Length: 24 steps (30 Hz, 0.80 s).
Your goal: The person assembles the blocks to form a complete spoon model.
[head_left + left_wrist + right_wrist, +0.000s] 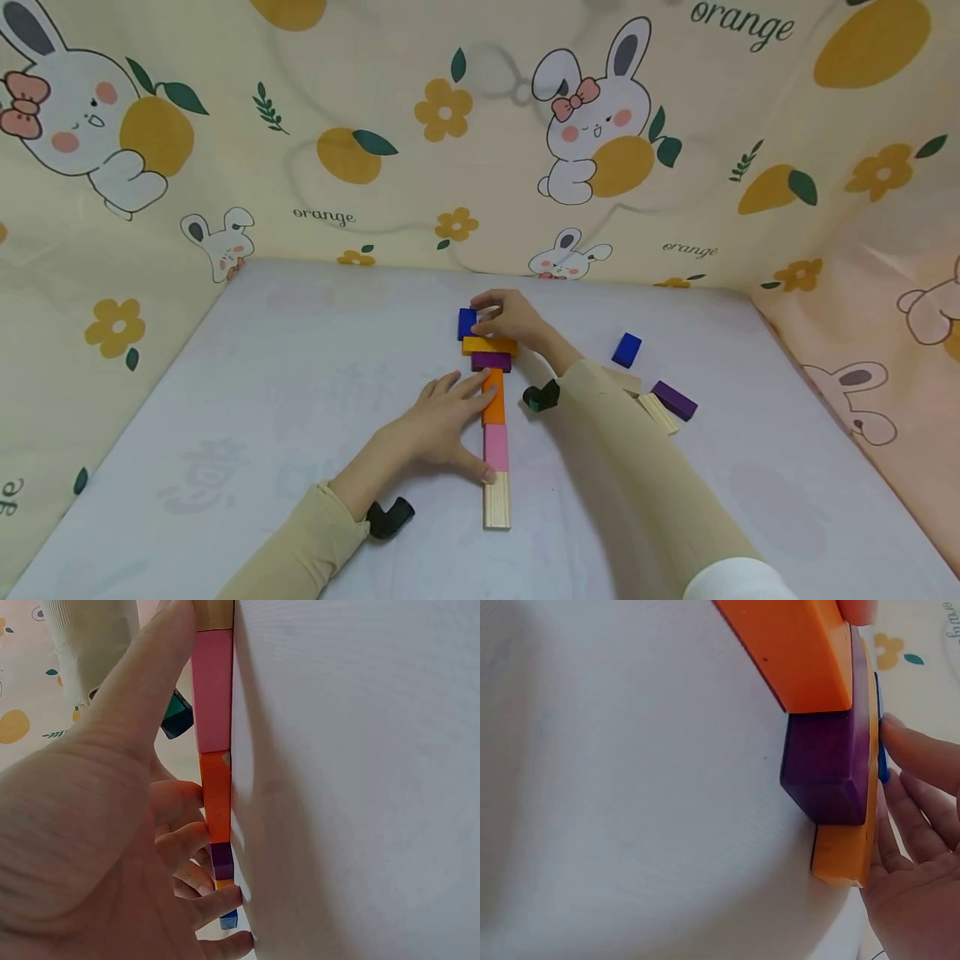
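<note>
A straight line of blocks lies on the table: a plain wooden block point(497, 504), a pink block point(496, 448), an orange block point(493, 404), a purple block point(491, 362) set crosswise, a yellow-orange block point(490, 345), also crosswise, and a blue block point(467, 323) at the far left end. My right hand point(517, 321) pinches the blue block between thumb and fingers, partly covering it. Beside the line, my left hand point(446, 421) is spread, fingertips point(191, 796) against the orange block and thumb at the seam between pink and wood.
Right of the line lie another blue block point(627, 350), another purple block point(675, 401) and plain wooden blocks point(658, 413), one partly behind the right sleeve point(637, 467). A printed cloth point(480, 183) hangs behind the white table point(300, 375).
</note>
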Available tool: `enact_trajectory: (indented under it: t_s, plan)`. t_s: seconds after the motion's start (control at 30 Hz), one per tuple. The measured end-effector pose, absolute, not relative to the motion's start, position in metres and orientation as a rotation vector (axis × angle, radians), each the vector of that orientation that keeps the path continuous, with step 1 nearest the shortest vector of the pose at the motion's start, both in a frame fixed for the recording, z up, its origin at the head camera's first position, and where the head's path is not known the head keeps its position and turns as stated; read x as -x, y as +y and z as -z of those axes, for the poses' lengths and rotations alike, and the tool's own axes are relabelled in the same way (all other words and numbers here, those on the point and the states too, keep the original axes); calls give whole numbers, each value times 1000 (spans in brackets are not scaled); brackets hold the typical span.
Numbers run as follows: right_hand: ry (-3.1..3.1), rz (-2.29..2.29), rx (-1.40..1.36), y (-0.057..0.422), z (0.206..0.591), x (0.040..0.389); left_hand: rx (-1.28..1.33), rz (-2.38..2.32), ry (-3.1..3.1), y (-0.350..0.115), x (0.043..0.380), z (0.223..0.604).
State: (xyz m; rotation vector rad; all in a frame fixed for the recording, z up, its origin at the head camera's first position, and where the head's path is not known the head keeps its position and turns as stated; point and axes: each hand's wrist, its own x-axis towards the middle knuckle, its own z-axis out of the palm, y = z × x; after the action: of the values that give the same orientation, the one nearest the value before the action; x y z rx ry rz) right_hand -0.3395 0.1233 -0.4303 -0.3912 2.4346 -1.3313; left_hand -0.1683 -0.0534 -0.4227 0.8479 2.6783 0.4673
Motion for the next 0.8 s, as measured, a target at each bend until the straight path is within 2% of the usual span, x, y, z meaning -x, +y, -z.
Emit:
enact_trajectory:
  t_s: [0.5, 0.8]
  plan:
    - [2444, 1329, 384, 129, 427, 337, -850, -475, 2680, -53, 166, 422]
    - [2478, 1573, 306, 169, 404, 311, -859, -496, 2683, -52, 165, 422]
